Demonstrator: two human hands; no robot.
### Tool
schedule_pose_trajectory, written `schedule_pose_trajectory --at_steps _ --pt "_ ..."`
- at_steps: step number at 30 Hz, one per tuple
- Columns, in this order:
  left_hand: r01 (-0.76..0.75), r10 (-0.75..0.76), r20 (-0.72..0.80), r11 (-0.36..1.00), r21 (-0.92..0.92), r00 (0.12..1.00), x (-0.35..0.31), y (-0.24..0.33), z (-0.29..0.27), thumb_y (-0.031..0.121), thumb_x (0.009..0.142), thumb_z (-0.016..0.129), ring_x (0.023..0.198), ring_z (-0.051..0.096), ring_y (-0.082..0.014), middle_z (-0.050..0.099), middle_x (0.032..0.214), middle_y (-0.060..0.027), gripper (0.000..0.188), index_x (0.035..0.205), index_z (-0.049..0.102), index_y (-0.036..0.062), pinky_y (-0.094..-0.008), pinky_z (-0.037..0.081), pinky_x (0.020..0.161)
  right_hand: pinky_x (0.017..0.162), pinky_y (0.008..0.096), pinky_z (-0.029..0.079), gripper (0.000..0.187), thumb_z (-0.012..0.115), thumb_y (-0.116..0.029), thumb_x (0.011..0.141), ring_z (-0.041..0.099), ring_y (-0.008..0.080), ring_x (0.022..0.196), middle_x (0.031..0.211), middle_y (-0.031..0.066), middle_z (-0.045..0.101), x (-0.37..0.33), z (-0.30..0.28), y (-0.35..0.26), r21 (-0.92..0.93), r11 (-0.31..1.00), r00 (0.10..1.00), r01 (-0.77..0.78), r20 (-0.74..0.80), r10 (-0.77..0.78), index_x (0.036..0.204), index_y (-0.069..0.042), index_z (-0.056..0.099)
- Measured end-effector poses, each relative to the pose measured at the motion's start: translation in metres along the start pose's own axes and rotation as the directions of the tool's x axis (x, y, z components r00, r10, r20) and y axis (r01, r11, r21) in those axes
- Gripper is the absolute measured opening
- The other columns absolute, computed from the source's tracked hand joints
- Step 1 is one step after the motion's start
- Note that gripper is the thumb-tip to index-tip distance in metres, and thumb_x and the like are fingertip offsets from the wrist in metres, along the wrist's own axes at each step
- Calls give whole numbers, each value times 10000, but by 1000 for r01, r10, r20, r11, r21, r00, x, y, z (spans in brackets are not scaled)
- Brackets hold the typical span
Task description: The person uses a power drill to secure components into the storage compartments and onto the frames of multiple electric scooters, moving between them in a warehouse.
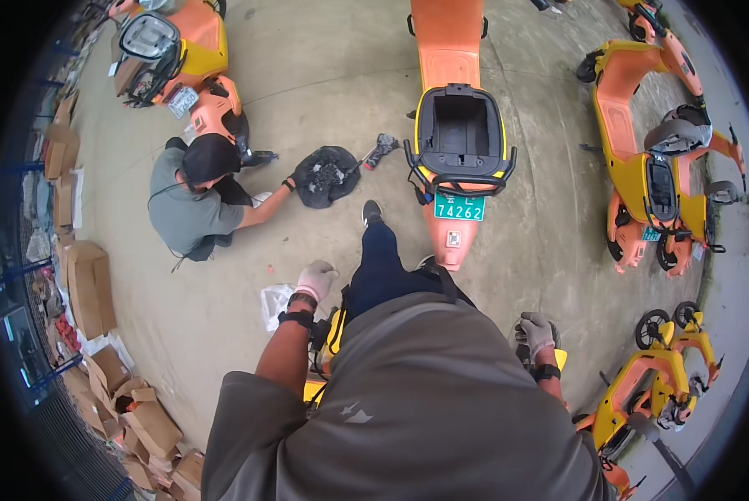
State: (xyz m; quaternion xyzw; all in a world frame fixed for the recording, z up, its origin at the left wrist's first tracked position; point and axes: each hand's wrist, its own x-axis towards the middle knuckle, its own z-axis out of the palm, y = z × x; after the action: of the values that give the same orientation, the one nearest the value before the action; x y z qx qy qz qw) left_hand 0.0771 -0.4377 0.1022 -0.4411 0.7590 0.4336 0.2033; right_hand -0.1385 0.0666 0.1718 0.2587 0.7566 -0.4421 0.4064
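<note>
My left hand (316, 279), in a pale glove, hangs beside my left thigh with its fingers curled in. Nothing shows in it. On the other side, my right hand (535, 331), also gloved, is curled next to a dark and yellow scooter part partly hidden behind me; whether it holds anything is hidden. In front of my feet stands an orange and yellow scooter (454, 225), its rear toward me. The black storage well (461, 125) under its seat is uncovered. My left foot (373, 212) is stepped forward beside the scooter's tail.
A co-worker (195, 196) squats at left, one hand on a black bag (327, 177) of dark debris. A power tool (382, 152) lies beside it. More scooters stand at upper left (199, 50), right (654, 159) and lower right (650, 376). Cardboard boxes (90, 288) line the left edge.
</note>
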Motion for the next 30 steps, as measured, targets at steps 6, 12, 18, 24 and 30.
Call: schedule_pose_trajectory --at_steps 6,12,18,24,30 --pt "25 -28 -31 996 -90 999 0 7 5 266 761 662 928 622 -312 658 950 -173 295 949 667 38 -352 475 834 565 268 499 291 533 -112 878 594 138 636 825 74 636 -5 1 -4 -45 999 1000 -6 -15 5 1148 -10 566" --pt "-10 10 -6 999 -47 1000 1 -36 -4 222 764 661 873 636 -282 671 890 -155 262 884 659 -10 -340 488 811 522 257 467 310 559 -134 848 567 129 587 761 47 623 -11 20 -10 -72 997 999 -16 38 19 1138 -27 582" --pt "-3 37 -191 984 177 981 -22 15 -30 234 743 690 1022 595 -331 634 1053 -204 414 1080 612 8 -353 452 917 503 252 488 280 561 -97 850 586 145 553 757 86 636 9 8 11 -58 997 996 -55 66 58 1111 4 577" --pt "144 -118 -124 963 226 985 45 -2 -68 261 739 679 1060 575 -346 609 1110 -218 471 1137 589 26 -373 446 926 485 243 448 231 538 -69 860 546 132 533 720 63 605 9 26 -42 -138 989 993 -46 100 60 1072 13 580" --pt "186 -178 -76 975 122 981 171 -19 -70 239 753 641 1052 576 -353 605 1097 -234 435 1127 593 22 -380 450 911 674 287 499 226 558 -65 787 622 198 777 858 138 628 -22 51 -77 -633 -188 549 751 756 -356 1001 -29 622"
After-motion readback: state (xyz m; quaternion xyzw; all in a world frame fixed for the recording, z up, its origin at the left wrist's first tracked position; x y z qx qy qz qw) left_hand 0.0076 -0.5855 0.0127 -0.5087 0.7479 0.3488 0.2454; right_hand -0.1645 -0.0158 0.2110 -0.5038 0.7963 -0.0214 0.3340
